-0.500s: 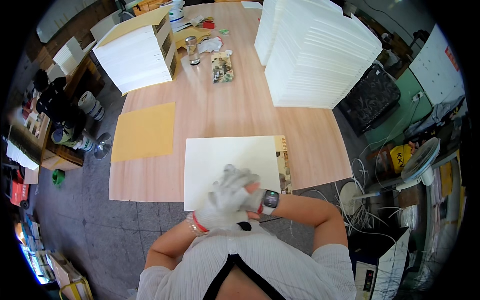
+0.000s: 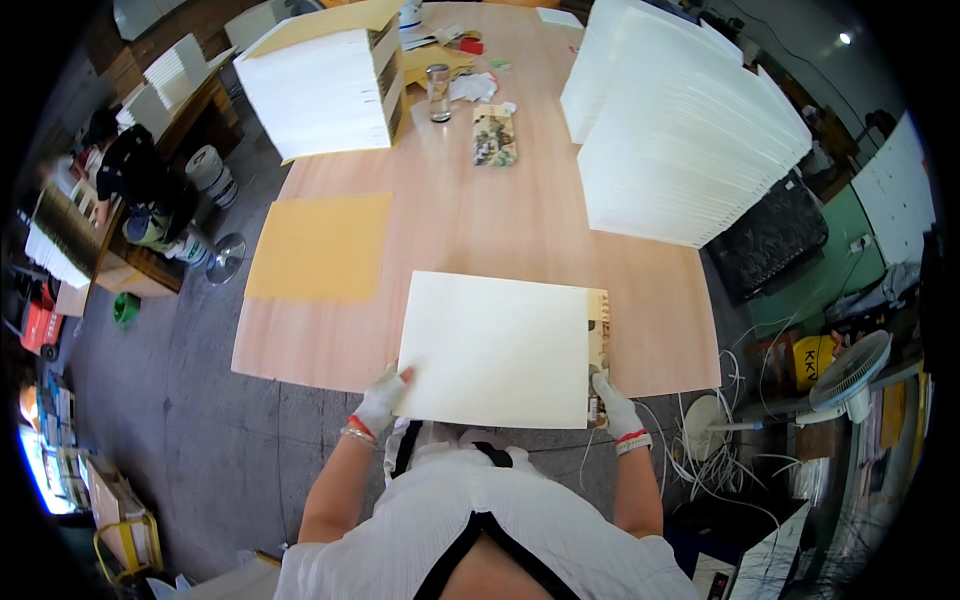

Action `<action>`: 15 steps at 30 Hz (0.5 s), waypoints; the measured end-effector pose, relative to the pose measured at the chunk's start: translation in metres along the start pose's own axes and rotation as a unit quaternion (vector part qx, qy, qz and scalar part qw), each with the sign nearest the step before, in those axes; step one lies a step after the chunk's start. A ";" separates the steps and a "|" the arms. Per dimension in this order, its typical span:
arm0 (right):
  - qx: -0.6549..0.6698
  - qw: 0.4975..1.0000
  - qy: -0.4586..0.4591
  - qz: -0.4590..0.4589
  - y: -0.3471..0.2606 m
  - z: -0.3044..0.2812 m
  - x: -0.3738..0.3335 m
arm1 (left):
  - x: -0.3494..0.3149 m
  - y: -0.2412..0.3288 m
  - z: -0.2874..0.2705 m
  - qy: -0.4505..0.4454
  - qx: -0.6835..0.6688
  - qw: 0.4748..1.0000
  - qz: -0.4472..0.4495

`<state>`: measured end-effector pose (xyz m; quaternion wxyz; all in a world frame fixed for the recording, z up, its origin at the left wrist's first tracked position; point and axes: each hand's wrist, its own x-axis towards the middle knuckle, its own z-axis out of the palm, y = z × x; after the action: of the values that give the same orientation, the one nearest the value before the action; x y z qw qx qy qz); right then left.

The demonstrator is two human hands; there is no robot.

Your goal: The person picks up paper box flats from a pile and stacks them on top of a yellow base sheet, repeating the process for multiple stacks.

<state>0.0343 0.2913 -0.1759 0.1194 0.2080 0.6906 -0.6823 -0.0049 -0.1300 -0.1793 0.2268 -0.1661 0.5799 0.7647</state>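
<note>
A large white sheet lies at the table's near edge, its lower edge jutting out past it. Along its right side shows a strip of patterned printed paper, brown and cream. My left hand, in a pale glove with bare fingertips, is closed on the sheet's lower left edge, thumb at the rim and the other fingers mostly hidden. At the lower right corner my right hand, gloved too, grips the side by the patterned strip; its fingers are partly covered.
A yellow-tan sheet lies on the table at left. Tall white paper stacks stand far right, another stack far left. Between them are a glass jar and a small printed booklet. A fan stands right; a person sits left.
My hands, earlier crossed together over the sheet, have parted to its two sides and taken hold. The sheet now sits slightly turned and nearer me. The view has shifted too.
</note>
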 end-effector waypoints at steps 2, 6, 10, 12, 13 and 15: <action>-0.021 0.999 -0.004 0.033 0.001 0.002 0.003 | 0.004 -0.010 -0.008 0.029 0.084 0.996 -0.005; -0.010 0.995 0.009 0.099 0.004 0.000 0.000 | 0.008 -0.016 -0.009 0.060 0.094 0.992 -0.051; 0.003 0.994 0.013 0.105 0.031 -0.022 -0.007 | -0.014 -0.028 -0.013 0.071 0.066 0.992 -0.078; -0.016 0.988 -0.033 0.153 0.000 -0.008 -0.016 | -0.017 -0.059 -0.040 0.090 0.058 0.993 -0.058; -0.033 0.990 -0.058 0.123 -0.022 0.000 -0.026 | -0.019 -0.069 -0.045 0.093 0.053 0.993 -0.048; 0.028 0.988 -0.110 0.100 -0.034 0.005 -0.026 | -0.025 -0.076 -0.048 0.098 -0.081 0.989 -0.074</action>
<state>0.0416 0.2833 -0.1337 0.2564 0.2027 0.6296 -0.7048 0.0571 -0.1627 -0.2407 0.2103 -0.3007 0.5213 0.7705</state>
